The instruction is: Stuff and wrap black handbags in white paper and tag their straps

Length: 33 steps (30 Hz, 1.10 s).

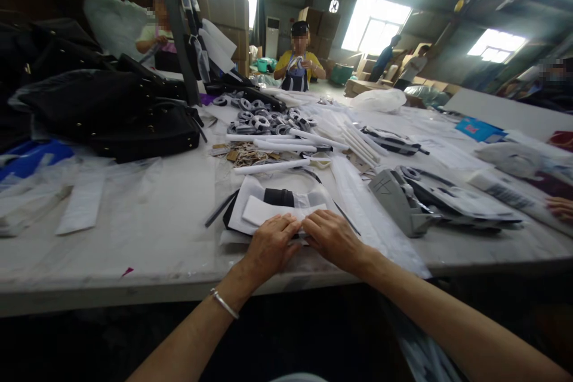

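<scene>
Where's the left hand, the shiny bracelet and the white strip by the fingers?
Left hand (272, 245): head view, back of the hand.
Bracelet (224, 304): head view, middle of its band.
White strip (259, 211): head view, its left part.

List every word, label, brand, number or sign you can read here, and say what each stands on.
No text reads with certainty.
Grey wedge-shaped tape dispenser: dark hand-drawn strokes on its side, too unclear to read.
Flat blue packet: red marking, too small and blurred to read.
Long white wrapped package: dark marks, too blurred to read.

Bundle on table, bags left, tape dispenser right
</scene>
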Each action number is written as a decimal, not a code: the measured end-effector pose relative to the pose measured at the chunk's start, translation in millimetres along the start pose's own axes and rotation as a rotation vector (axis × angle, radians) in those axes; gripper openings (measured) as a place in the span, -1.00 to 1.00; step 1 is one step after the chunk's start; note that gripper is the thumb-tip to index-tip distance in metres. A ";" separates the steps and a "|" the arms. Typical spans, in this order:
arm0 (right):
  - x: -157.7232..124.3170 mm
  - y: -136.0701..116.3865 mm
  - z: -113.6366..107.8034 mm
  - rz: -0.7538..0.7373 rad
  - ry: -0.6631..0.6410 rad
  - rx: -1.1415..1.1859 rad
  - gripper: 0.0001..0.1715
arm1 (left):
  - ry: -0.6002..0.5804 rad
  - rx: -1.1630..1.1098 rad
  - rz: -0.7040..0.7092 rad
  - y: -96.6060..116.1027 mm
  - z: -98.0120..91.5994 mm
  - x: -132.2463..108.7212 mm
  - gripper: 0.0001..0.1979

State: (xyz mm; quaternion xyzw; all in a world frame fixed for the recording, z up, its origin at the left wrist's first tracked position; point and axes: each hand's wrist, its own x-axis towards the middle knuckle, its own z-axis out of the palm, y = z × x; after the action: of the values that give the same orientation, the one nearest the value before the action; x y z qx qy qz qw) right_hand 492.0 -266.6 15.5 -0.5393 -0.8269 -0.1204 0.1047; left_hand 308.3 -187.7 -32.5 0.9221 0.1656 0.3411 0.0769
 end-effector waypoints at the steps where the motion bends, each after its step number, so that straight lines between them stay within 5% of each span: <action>1: -2.8 1.2 3.3 -0.040 0.049 -0.002 -0.90 | 0.001 -0.004 -0.007 0.9 -0.8 0.3 -0.56; 5: -6.6 3.7 16.8 -0.142 0.194 -0.005 -0.79 | 0.039 0.016 -0.029 1.8 4.3 -0.5 -0.66; 8: -2.3 -1.1 18.6 -0.083 0.229 -0.020 -0.76 | 0.092 0.062 -0.014 -0.3 12.7 -3.7 -0.71; 12: -2.3 -12.1 -2.2 0.093 0.170 0.121 -0.90 | 0.126 0.143 0.042 -1.6 20.8 -9.7 -0.68; 16: -31.5 -28.5 -18.9 0.068 0.194 0.332 -0.93 | 0.086 0.181 0.072 0.6 21.4 -11.9 -0.73; 20: -71.9 -48.5 13.0 -0.022 0.132 0.210 -0.72 | 0.084 0.197 0.081 2.0 18.8 -10.1 -0.80; 25: -80.8 -53.2 63.9 0.041 0.265 0.052 -0.56 | 0.087 0.203 0.098 1.2 17.7 -10.1 -0.78; 33: -66.7 -49.1 47.6 0.084 0.381 0.434 -0.69 | 0.089 0.200 0.098 1.4 16.2 -10.1 -0.77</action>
State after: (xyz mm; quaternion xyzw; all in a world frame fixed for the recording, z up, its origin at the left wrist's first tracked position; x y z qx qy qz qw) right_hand 471.4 -328.7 -54.0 -0.5057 -0.7757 -0.0354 0.3760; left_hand 312.1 -193.0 -50.5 0.9161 0.1566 0.3669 -0.0395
